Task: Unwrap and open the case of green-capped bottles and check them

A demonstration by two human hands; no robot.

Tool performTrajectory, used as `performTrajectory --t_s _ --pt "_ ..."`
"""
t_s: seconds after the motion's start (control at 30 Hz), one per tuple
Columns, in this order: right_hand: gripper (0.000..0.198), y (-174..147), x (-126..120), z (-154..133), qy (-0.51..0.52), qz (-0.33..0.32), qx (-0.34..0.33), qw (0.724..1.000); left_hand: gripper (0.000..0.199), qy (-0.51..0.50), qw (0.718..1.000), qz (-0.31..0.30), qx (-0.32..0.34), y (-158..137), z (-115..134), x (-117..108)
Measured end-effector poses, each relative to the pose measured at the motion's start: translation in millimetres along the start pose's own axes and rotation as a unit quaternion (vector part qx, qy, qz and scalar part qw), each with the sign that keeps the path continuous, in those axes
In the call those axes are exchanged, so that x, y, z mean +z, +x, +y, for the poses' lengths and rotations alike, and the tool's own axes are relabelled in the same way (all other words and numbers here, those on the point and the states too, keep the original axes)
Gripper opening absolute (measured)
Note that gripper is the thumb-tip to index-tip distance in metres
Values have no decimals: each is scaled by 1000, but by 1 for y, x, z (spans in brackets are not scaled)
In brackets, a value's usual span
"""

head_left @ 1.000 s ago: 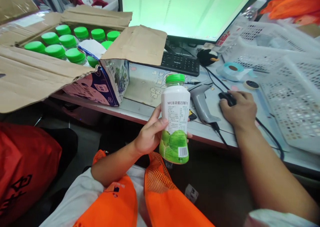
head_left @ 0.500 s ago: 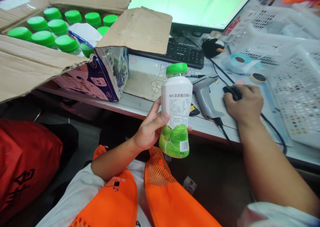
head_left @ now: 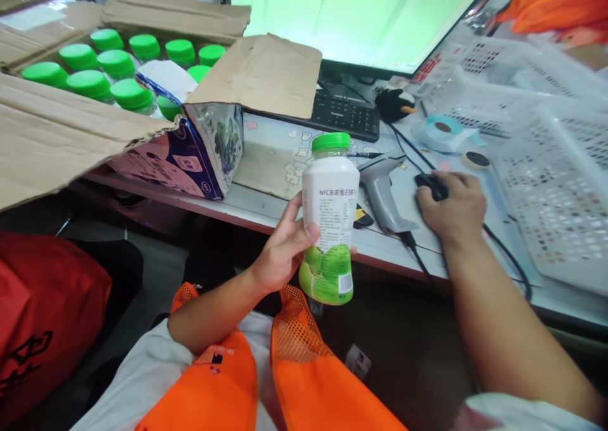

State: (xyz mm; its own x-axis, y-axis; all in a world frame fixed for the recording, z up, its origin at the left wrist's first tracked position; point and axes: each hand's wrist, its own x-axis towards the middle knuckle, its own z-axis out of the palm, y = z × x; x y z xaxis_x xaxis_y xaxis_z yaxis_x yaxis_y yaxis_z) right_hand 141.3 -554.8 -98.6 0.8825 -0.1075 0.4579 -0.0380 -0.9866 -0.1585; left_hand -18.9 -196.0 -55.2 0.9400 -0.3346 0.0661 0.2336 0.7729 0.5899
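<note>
My left hand (head_left: 280, 253) is closed around a bottle (head_left: 330, 218) with a green cap and a white and green printed label, holding it nearly upright before the desk edge. The barcode on its lower label faces me. My right hand (head_left: 456, 209) rests over a black computer mouse (head_left: 431, 187) on the desk, its fingers partly hiding the mouse. Between bottle and mouse lies a grey barcode scanner (head_left: 387, 196) with its cable hanging over the edge. On the left, an opened cardboard box (head_left: 175, 158) holds several green-capped bottles (head_left: 116, 64).
Behind the hands are a black keyboard (head_left: 344, 114) and a lit monitor (head_left: 361, 19). White perforated baskets (head_left: 565, 190) stand at the right, near a tape roll (head_left: 443, 127) and a penguin toy (head_left: 395, 104). A red bag (head_left: 52, 317) is at lower left.
The view has shifted slightly, so the desk items appear lower and a little to the left. Both hands keep their holds on the bottle and the mouse.
</note>
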Motion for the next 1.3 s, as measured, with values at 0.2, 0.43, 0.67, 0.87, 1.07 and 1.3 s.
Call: performTrajectory --t_s 0.2,0.43,0.67,0.87,1.07,1.3 --pt "57 0 2 1 7 11 8 1000 70 -5 1000 -6 5 1 -2 -2" --pt "61 0 0 -2 9 11 6 1000 59 20 1000 0 19 2 -3 -3" --pt "52 -2 -2 -3 15 10 12 1000 64 38 999 14 4 1 0 0" --pt "52 -1 1 -1 9 10 3 1000 64 36 999 20 7 2 -2 -1" --pt "54 -3 -5 4 14 14 -13 1000 64 139 988 54 36 5 10 -17" --pt "52 65 -32 -31 23 -2 -87 996 86 575 786 131 186 31 29 -60"
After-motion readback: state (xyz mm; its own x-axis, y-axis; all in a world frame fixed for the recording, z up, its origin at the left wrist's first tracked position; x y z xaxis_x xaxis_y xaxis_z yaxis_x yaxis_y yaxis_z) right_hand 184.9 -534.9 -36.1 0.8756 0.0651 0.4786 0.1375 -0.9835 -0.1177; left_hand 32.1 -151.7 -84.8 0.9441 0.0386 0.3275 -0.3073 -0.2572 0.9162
